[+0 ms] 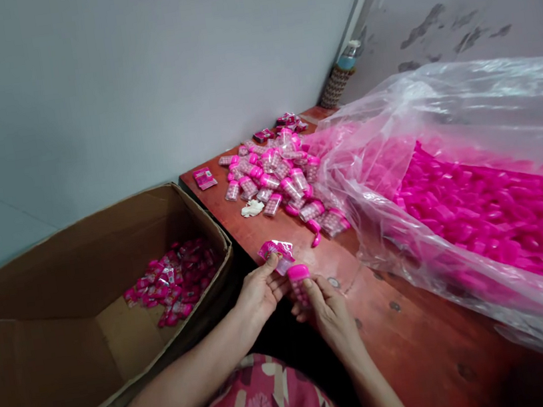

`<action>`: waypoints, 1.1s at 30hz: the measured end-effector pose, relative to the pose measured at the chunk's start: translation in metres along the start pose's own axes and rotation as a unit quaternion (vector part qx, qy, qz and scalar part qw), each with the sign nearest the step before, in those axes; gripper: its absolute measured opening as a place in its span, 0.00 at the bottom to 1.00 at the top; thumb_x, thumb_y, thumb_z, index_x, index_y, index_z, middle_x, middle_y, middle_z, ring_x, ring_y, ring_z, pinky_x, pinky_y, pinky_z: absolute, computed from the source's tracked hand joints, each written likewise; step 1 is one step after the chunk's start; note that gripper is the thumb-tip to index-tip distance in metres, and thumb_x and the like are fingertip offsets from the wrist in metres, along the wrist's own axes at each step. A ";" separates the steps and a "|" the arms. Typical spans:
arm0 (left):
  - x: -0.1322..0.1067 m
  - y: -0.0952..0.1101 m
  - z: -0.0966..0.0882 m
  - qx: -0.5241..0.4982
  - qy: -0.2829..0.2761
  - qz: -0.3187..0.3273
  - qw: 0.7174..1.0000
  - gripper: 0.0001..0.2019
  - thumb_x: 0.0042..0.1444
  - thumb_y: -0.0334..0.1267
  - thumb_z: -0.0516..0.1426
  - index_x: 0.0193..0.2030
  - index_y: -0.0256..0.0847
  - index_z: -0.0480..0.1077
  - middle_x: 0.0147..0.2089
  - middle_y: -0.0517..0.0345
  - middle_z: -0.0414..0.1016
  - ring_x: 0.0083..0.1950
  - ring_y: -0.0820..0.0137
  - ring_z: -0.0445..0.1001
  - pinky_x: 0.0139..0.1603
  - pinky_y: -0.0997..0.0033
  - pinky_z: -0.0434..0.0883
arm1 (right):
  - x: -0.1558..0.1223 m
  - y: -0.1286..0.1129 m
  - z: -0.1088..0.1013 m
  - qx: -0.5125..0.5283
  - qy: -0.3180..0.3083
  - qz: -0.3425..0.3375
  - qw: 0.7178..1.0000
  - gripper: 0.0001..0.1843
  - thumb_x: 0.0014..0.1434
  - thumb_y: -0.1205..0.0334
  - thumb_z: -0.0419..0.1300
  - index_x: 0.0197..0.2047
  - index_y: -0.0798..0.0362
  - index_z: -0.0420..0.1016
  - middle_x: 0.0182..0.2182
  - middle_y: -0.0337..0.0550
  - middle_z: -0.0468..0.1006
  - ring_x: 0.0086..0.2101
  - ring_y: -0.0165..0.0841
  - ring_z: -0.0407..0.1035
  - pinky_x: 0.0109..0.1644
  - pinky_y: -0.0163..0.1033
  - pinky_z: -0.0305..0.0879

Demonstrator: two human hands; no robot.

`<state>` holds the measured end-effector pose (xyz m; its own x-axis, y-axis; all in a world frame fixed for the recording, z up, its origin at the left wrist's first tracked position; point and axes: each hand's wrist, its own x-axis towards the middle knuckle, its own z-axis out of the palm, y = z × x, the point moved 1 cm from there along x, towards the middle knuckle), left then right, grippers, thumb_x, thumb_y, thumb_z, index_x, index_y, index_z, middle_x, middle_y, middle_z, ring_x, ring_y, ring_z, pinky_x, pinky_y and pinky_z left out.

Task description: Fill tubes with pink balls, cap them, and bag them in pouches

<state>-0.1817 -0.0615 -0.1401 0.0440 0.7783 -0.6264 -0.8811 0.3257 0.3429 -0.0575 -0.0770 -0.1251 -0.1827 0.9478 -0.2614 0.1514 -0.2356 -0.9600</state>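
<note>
We are pinching a pink sachet [277, 251] in our left hand [259, 294], fingers clamped on its lower edge, just above the near edge of the desk [422, 337]. Our right hand [331, 313] is gripping a small pink-capped bottle [299, 279], fingers closed round it, just beside the sachet. A pile of bottles [280, 175] is lying farther back on the desk. A cardboard box [47, 370] on the left is holding pink packets [174, 281]. A clear plastic bag [444, 139] of pink caps [495, 212] is sitting on the right.

The bottle [298, 272] and packet [277, 250] are pink, the table [422, 344] reddish-brown, the box [47, 370] brown.
</note>
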 end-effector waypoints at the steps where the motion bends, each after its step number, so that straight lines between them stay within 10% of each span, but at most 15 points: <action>1: 0.000 -0.001 0.000 0.002 -0.005 0.002 1.000 0.07 0.47 0.35 0.60 0.30 0.34 0.68 0.28 0.54 0.75 0.28 0.70 0.73 0.32 0.70 0.72 | 0.001 0.001 0.001 0.002 0.001 0.003 1.000 0.19 0.55 0.45 0.50 0.33 0.53 0.66 0.18 0.37 0.71 0.17 0.30 0.66 0.20 0.34 0.65; 12: -0.002 0.004 0.004 0.116 -0.088 0.041 0.988 0.14 0.41 0.42 0.63 0.26 0.32 0.67 0.21 0.57 0.69 0.20 0.74 0.67 0.21 0.74 0.64 | 0.004 0.005 0.008 0.071 -0.056 0.015 0.996 0.19 0.55 0.44 0.49 0.35 0.54 0.64 0.18 0.35 0.70 0.13 0.26 0.63 0.14 0.29 0.60; 26: -0.001 0.005 0.007 0.219 -0.147 0.051 0.963 0.11 0.42 0.37 0.62 0.26 0.29 0.69 0.21 0.57 0.69 0.21 0.75 0.67 0.26 0.74 0.64 | 0.004 0.015 0.010 -0.077 0.061 -0.072 0.993 0.14 0.58 0.50 0.48 0.39 0.51 0.64 0.16 0.34 0.68 0.16 0.29 0.66 0.19 0.32 0.63; 33: -0.001 0.007 0.010 0.273 -0.153 0.040 0.949 0.11 0.40 0.37 0.63 0.24 0.29 0.70 0.19 0.57 0.68 0.19 0.75 0.65 0.22 0.75 0.62 | 0.005 0.015 0.006 0.062 -0.030 -0.026 0.997 0.16 0.58 0.48 0.47 0.35 0.52 0.63 0.19 0.36 0.70 0.14 0.27 0.64 0.16 0.31 0.61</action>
<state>-0.1829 -0.0545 -0.1296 0.1951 0.9046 -0.3790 -0.5162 0.4233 0.7445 -0.0619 -0.0773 -0.1413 -0.2462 0.9456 -0.2125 0.0193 -0.2144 -0.9766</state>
